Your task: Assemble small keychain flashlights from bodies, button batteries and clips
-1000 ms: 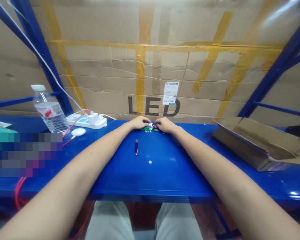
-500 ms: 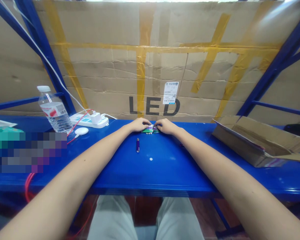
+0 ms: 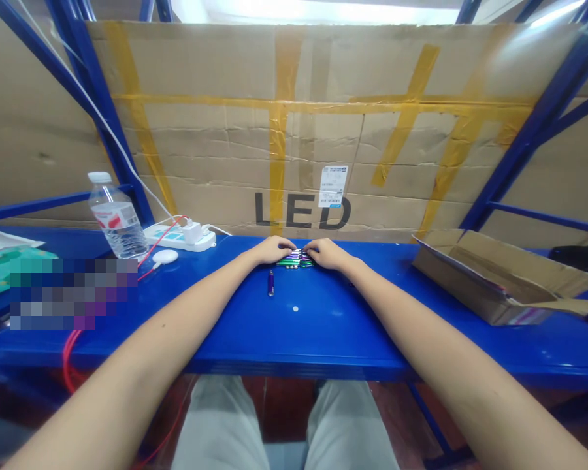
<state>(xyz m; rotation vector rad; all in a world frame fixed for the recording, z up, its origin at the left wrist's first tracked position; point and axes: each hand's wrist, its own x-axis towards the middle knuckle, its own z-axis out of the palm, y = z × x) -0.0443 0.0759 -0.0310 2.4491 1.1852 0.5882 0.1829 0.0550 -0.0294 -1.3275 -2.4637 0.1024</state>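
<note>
At the far side of the blue table (image 3: 333, 343), several slim, shiny, pen-like tubes (image 3: 294, 260) in green, purple and silver lie side by side in a bunch. My left hand (image 3: 271, 250) is closed on their left end, fingers bent over them. From the other side, my right hand (image 3: 326, 253) grips the right end with its fingers curled. Both hands hide part of the bunch. One purple pen-like tube (image 3: 271, 284) lies apart, nearer to me and below my left hand. Close by is a small white round spot (image 3: 295, 309) on the tabletop.
On the left stand a water bottle (image 3: 117, 219), a white power strip (image 3: 198, 240) with cables, and a white round device (image 3: 165, 256). An open cardboard box (image 3: 463, 287) sits at the right. A large taped carton (image 3: 215, 156) forms the back wall between blue posts.
The view has tilted up slightly, showing more above the large carton. Both hands stay at the bunch of tubes, and the lone purple tube lies in the same place.
</note>
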